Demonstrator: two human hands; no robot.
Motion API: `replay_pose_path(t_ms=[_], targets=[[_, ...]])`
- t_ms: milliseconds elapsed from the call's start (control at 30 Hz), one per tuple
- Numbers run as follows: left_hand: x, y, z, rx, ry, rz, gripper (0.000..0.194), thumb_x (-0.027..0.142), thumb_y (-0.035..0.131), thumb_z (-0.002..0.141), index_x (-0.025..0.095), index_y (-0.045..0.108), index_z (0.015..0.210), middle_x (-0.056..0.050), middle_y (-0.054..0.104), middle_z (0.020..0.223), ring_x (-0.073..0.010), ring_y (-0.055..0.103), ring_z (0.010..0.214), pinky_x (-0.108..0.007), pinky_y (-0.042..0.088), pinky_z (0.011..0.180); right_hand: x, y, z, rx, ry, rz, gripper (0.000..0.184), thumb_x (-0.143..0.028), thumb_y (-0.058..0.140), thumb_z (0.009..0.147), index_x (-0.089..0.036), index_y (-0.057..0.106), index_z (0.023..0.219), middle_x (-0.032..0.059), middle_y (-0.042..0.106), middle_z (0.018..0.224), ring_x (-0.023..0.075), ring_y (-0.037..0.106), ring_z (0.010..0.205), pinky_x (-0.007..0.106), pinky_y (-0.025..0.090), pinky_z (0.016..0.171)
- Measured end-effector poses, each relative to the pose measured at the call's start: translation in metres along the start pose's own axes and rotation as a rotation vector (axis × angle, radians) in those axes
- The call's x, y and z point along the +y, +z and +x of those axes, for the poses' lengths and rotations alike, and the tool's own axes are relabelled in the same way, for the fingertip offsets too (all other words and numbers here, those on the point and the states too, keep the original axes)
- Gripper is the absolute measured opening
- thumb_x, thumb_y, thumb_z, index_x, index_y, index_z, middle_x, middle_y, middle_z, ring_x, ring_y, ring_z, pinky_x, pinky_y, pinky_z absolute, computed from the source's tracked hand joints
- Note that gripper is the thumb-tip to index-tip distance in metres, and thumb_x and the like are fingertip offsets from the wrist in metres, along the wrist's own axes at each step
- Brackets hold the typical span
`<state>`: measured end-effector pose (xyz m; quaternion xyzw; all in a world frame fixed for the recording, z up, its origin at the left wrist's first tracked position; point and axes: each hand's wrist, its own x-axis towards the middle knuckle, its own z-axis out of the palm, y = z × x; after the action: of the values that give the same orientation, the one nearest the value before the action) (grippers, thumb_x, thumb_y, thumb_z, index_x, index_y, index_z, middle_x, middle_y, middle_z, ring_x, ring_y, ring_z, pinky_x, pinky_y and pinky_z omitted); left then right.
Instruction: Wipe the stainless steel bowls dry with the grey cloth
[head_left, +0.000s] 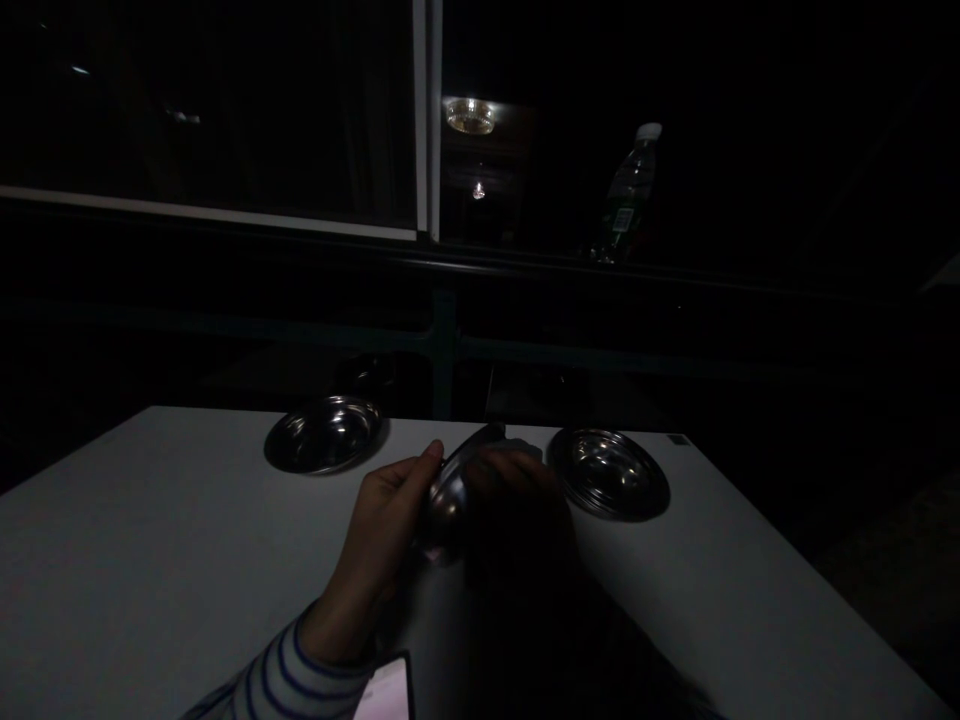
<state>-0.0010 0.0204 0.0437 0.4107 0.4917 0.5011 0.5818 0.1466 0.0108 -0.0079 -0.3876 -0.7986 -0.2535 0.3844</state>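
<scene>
My left hand [386,530] grips a small steel bowl [448,492], tilted on its side above the white table [150,540]; the thumb lies over its rim. My right hand [517,490] is in deep shadow against the bowl's other side, fingers pressing what looks like a grey cloth [517,452] on it. A second steel bowl [324,434] rests on the table to the left. A stack of steel bowls [611,472] sits to the right.
A plastic water bottle [626,195] stands on a dark ledge behind the table. A phone [386,690] shows by my striped left sleeve. The room is very dark; a window frame and a lamp reflection [470,115] lie beyond.
</scene>
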Motion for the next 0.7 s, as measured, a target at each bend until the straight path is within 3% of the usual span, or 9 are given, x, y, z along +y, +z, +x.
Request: replay_pose_path(t_ms=[100,267,433,600,700], targets=[[0.0000,0.0012,-0.0010,0.003,0.009,-0.012,0.044,0.054,0.061,0.069,0.016,0.054,0.048,0.001,0.051,0.042,-0.0100,0.046,0.037,-0.021,0.033,0.039,-0.0003,0.0005,0.0011,-0.038,-0.046,0.011,0.041,-0.035,0.053,0.084,-0.018,0.050,0.121,0.0073,0.057,0.115,0.0237,0.046,0.110,0.041,0.038,0.091],[0.0009,0.0019,-0.0024,0.020,0.030,0.028,0.046,0.057,0.059,0.068,0.015,0.060,0.051,-0.001,0.053,0.044,-0.0119,0.048,0.039,-0.022,0.036,0.039,0.0085,0.0022,0.0026,0.014,0.077,0.021,0.038,-0.034,0.050,0.085,-0.012,0.051,0.116,0.0139,0.055,0.115,0.0255,0.048,0.109,0.043,0.041,0.088],[-0.0003,0.0016,-0.0017,0.019,0.021,0.022,0.048,0.057,0.057,0.070,0.016,0.056,0.046,0.000,0.050,0.039,-0.0114,0.046,0.036,-0.022,0.034,0.038,0.0001,0.0002,0.0018,-0.014,-0.013,0.022,0.046,-0.038,0.055,0.082,-0.016,0.048,0.122,0.0098,0.056,0.113,0.0253,0.047,0.109,0.044,0.038,0.091],[0.0006,0.0024,-0.0019,-0.014,0.049,0.053,0.051,0.058,0.053,0.073,0.015,0.057,0.046,0.000,0.051,0.041,-0.0102,0.045,0.038,-0.021,0.033,0.039,0.0060,-0.0031,0.0069,0.037,0.071,0.040,0.041,-0.037,0.057,0.079,-0.013,0.051,0.112,0.0125,0.057,0.109,0.0252,0.051,0.100,0.042,0.041,0.084],[0.0004,0.0022,-0.0011,-0.036,0.020,0.030,0.049,0.058,0.053,0.073,0.015,0.060,0.050,0.000,0.051,0.042,-0.0109,0.045,0.040,-0.021,0.034,0.041,0.0047,-0.0048,0.0079,0.024,0.051,0.016,0.040,-0.036,0.054,0.081,-0.013,0.051,0.114,0.0124,0.057,0.110,0.0258,0.050,0.102,0.042,0.040,0.085]])
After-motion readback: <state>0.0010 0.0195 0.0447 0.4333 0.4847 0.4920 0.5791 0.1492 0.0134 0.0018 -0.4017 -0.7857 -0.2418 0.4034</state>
